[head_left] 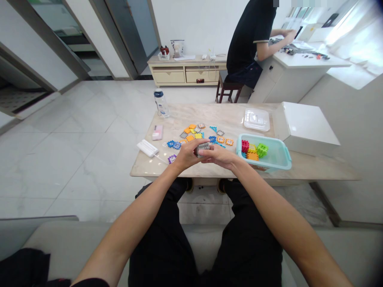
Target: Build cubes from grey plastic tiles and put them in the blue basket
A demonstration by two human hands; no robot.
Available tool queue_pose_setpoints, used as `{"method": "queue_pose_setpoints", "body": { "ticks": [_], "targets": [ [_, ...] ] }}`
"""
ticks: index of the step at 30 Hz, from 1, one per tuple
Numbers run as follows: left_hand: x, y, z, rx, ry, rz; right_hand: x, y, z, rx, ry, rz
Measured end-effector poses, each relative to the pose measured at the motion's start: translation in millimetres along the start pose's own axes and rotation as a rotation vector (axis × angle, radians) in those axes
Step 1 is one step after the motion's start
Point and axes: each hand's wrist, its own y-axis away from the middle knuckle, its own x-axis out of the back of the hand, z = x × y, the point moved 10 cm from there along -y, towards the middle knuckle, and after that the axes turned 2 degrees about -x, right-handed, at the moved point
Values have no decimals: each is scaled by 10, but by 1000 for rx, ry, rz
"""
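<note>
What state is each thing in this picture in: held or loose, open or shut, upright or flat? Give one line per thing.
Gray block: held between left hand and right hand
Colored pieces: loose, scattered on the table
Light-blue bin: open on top, partly filled
Red cube: inside the bin
Water bottle: upright, capped
White box: top shut
Cabinet drawers: shut

Tabletop (179,114) beside the bottle (162,106) is free; the bin (277,151) blocks rightward.
</note>
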Motion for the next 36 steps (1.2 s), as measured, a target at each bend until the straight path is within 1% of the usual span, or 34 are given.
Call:
{"method": "queue_pose_setpoints", "body": {
  "ticks": [6,10,15,21,26,31,36],
  "targets": [
    [-43,17,-1,30,24,-58,10,-4,41,-22,9,18],
    [-4,18,11,37,37,-17,-14,25,-3,-11,-45,0],
    [-3,-3,52,16,51,-3,-16,25,-19,-8,-98,19],
    [-22,5,10,49,53,-17,-11,-31,-5,23,-88,16],
    [-56,15,-46,81,59,-58,-18,-22,-4,21,-54,1],
    [-35,13,-46,68,65,-44,-56,10,-44,39,-51,-3],
    [-59,24,-26,47,15,-53,-59,-11,-43,52,-69,2]
  ]
}}
